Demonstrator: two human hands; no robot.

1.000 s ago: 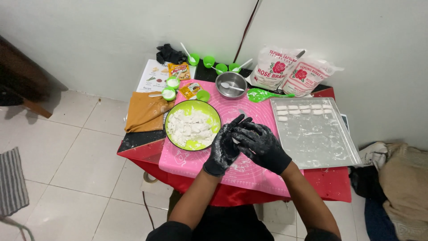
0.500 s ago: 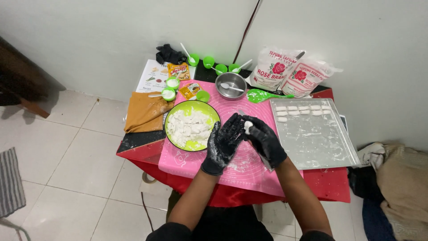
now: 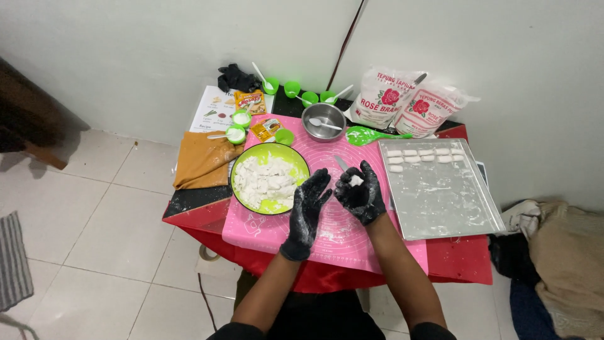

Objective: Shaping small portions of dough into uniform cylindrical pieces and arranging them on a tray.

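Head view, the only one: the right hand (image 3: 360, 195), in a black glove dusted white, is cupped palm-up above the pink mat (image 3: 327, 233), fingers curled loosely around a small white dough piece (image 3: 356, 181) resting on the palm. The left hand (image 3: 309, 204), likewise gloved and floured, is held flat just beside it, fingers spread apart and holding nothing. Risk, as a judgement: the piece sits on an open cupped palm rather than in a pinch, so a tilt of the wrist could roll it off onto the mat or over the table edge; the dough looks soft, and a hard press between the palms could flatten it out of match with the others; floured gloves may shed powder onto the red cloth (image 3: 465, 264). Materials: the mat is thin, flexible and printed with circles, smeared white. The green bowl (image 3: 242, 165) holds torn, lumpy white dough. The metal tray (image 3: 440, 195) is flat, shiny and flour-streaked, with short white dough blocks (image 3: 420, 153) in a row along its far edge. A knife blade (image 3: 340, 163) lies on the mat between bowl and hands.
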